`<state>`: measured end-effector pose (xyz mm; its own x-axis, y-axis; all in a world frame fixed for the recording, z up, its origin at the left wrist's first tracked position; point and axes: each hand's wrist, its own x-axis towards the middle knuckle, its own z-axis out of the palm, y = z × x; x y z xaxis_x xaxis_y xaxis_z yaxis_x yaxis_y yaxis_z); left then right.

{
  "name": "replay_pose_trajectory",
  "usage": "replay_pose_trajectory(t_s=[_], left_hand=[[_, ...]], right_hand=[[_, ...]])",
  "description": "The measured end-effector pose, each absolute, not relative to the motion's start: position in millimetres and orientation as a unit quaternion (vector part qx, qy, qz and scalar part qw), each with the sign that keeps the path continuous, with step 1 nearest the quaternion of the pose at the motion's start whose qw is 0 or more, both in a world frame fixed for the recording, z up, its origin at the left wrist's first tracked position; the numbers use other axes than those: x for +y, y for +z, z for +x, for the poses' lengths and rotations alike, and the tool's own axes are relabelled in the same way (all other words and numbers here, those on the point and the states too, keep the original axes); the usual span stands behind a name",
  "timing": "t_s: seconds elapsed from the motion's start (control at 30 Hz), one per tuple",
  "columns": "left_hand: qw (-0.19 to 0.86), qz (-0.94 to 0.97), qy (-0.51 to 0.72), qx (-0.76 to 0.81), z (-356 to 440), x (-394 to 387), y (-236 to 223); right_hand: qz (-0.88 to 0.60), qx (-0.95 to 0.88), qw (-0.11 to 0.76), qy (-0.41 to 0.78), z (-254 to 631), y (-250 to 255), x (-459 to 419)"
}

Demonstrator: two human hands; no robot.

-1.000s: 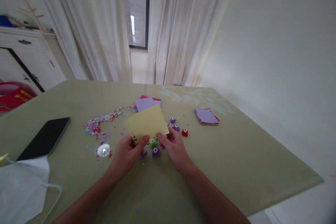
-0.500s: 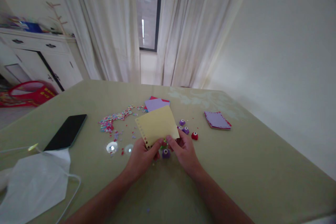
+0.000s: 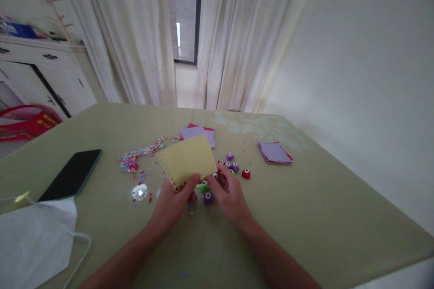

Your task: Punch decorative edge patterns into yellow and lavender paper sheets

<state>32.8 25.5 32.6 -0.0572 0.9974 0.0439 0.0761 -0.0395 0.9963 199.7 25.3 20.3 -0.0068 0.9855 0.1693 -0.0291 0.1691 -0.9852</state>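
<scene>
A yellow sheet of paper, with a row of punched holes along its left and lower edges, is tilted up above the table. My left hand is closed on its lower edge, thumb in front. At the sheet's lower right corner, my right hand has its thumb and curled fingers drawn together; what lies between them is hidden. Just below the hands are a green one-eyed figure and a purple one-eyed figure. Several more small figures lie beyond my right hand, among them a red one.
Paper confetti is scattered left of the sheet, near a clear shiny disc. Purple and red sheets lie behind. A stack of edge-punched squares is on the right. A phone and white face mask lie left.
The view has swung slightly right, so everything sits further left. My right thumb has slid off the face of the yellow paper to below its edge, uncovering more of the green figure.
</scene>
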Motion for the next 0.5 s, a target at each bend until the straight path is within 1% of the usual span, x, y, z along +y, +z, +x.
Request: replay_pose_trajectory(t_s=[0.2,0.4,0.5], left_hand=[[0.442,0.513,0.512,0.53,29.8,28.0,32.1],[0.41,0.523,0.51,0.546,25.8,27.0,30.1],[0.403,0.532,0.503,0.548,25.0,26.0,32.1]], right_hand=[[-0.462,-0.515,0.543,0.475,204.0,23.6,29.7],[-0.437,-0.462,0.568,0.522,203.0,21.3,32.0],[-0.425,-0.449,0.565,0.546,202.3,21.6,32.2]])
